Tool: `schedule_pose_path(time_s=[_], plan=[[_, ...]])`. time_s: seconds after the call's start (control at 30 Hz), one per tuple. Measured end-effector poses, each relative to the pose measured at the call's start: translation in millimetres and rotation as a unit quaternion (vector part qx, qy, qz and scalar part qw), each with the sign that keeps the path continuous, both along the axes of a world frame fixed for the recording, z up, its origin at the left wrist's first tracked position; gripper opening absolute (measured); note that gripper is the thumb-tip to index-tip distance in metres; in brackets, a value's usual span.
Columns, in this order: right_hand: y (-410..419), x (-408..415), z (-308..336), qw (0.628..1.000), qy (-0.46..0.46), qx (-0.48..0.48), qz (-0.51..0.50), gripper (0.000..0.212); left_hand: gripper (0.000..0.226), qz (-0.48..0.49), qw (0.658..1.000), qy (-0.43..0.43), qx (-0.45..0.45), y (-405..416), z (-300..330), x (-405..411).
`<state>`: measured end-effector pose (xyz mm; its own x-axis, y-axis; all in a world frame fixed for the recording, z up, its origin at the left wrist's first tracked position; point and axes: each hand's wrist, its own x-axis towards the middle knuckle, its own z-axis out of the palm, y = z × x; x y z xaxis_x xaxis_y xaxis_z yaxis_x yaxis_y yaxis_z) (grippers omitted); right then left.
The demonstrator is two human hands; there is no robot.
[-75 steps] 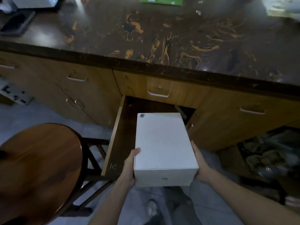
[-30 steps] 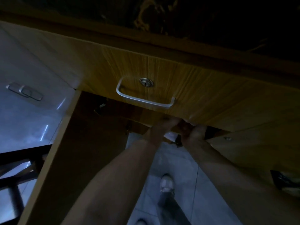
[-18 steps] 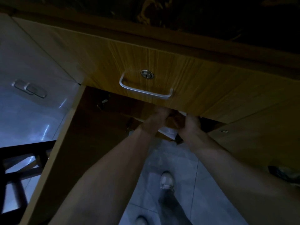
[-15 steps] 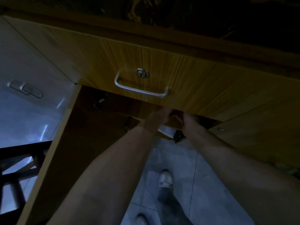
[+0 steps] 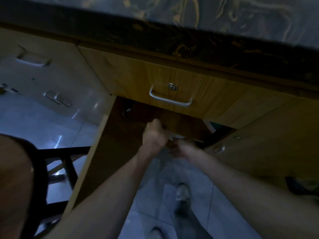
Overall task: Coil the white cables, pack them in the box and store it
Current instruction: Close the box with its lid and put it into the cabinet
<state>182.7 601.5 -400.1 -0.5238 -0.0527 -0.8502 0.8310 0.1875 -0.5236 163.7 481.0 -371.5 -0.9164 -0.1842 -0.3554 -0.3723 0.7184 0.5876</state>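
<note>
Box mostly hidden inside open cupboard under bench; light, rigid cardboard, best held by side walls. Left hand fingers curled at its edge; right hand blurred, grip unclear.

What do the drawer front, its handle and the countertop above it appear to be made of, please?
Drawer front: probably wood-grain laminate, with straight yellow-brown streaks and low sheen.
Handle: apparently brushed metal, silver-grey with a pale highlight.
Countertop: seemingly polished dark stone or imitation, with orange veining.

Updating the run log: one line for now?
step: storing | white box: mostly hidden in cabinet | left hand: at box | right hand: blurred
</note>
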Motion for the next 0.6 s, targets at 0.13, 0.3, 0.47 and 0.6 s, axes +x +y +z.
schedule_pose_path(time_s=[0.13,0.3,0.47,0.6], plan=[[-65.5,69.8,40.7,0.990,0.023,-0.032,0.135,0.017,0.021,-0.064,0.968,0.169,-0.177,-28.0,48.1,66.2],[-123.2,117.6,68.8,0.968,0.125,-0.010,0.219,0.030,0.033,0.092,0.974,0.079,-0.191,-99.9,70.0,131.2],[-139.6,155.1,89.3,0.918,0.149,0.030,0.367,0.049,0.022,0.071,0.987,-0.117,-0.086,-136.6,73.0,186.3],[-121.4,188.3,95.9,0.903,0.140,-0.012,0.405,0.043,0.026,0.002,0.984,-0.168,-0.064,-116.8,80.8,194.8]])
